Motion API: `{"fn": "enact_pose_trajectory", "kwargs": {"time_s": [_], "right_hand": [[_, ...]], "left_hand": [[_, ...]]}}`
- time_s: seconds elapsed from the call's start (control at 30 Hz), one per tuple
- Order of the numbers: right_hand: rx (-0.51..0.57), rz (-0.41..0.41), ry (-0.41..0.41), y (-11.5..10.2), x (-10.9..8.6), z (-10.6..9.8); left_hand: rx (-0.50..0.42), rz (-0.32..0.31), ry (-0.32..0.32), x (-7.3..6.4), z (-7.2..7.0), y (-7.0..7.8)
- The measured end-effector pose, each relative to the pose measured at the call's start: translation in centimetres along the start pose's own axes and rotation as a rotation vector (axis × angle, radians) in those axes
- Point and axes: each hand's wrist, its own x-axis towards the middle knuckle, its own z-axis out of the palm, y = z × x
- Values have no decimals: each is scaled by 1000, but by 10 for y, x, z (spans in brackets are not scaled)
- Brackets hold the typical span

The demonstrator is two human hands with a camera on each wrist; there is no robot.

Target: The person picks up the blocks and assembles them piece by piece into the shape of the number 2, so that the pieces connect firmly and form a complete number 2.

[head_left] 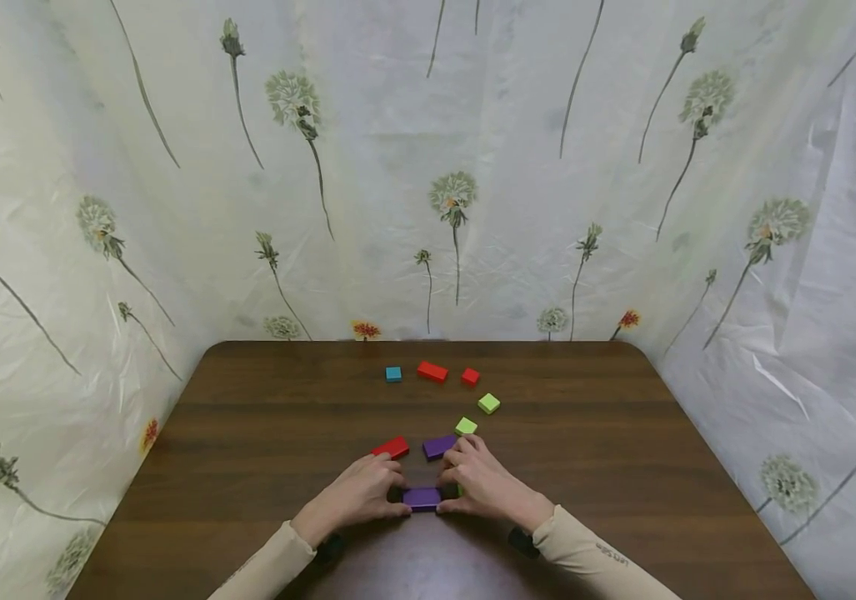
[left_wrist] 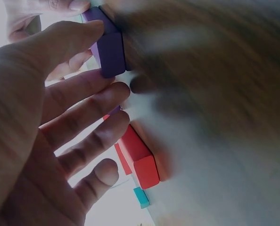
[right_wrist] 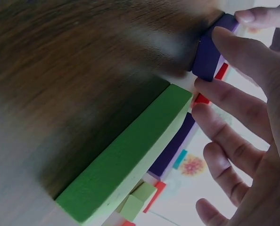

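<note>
Brown tabletop (head_left: 262,433), purple block (head_left: 422,499) in both hands (head_left: 360,493) (head_left: 489,483)

- Pale, whitish-green sheeting (head_left: 382,175) hangs behind the desk (head_left: 262,433) and spans the full width of the head view.
- More of it runs along both sides, as a left panel (head_left: 30,275) and a right panel (head_left: 840,333), enclosing the desk on three sides.
- The print shows dandelion clocks (head_left: 293,96) on long thin stems, with a few orange-red flowers (head_left: 366,330) low down.
- Creases and soft folds cross the material; the right panel looks cooler and shinier, the left slightly yellower.
- The desk is dark brown with streaky wood grain and rounded far corners.
- Light leaves a pale, hazy sheen (head_left: 428,562) on its near middle.
</note>
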Motion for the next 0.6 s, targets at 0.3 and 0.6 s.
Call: {"fn": "enact_pose_trajectory", "kwargs": {"time_s": [0.3, 0.6], "right_hand": [[-7, -3, -16, -4, 6, 1], [-13, -8, -20, -5, 7, 3]], "left_hand": [[-65, -13, -31, -6, -5, -3], [-70, -9, -38, -8, -5, -4]]}}
